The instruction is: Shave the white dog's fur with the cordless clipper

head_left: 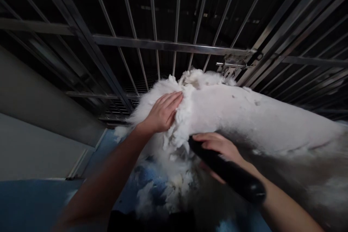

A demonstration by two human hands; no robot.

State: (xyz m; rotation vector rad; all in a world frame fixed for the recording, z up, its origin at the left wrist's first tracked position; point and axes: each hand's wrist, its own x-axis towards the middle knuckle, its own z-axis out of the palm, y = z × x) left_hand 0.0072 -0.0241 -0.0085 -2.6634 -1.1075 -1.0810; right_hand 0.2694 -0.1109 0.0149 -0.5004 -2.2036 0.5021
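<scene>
A large white-furred animal stretches from the centre to the right edge; its head is not visible. Its back on the right is clipped down to short, pinkish-white hair, while long fluffy fur covers the part at left. My left hand lies on that fluff, fingers extended and close together, at the border with the short coat. Wrapped in my right hand are black hair clippers. Their front end touches the ragged edge of loose fur on the animal's side; the blade is hidden in it.
Behind the animal stands a metal barred cage with a latch. Tufts of cut fur hang or lie below, over the blue floor. A pale wall panel is on the left.
</scene>
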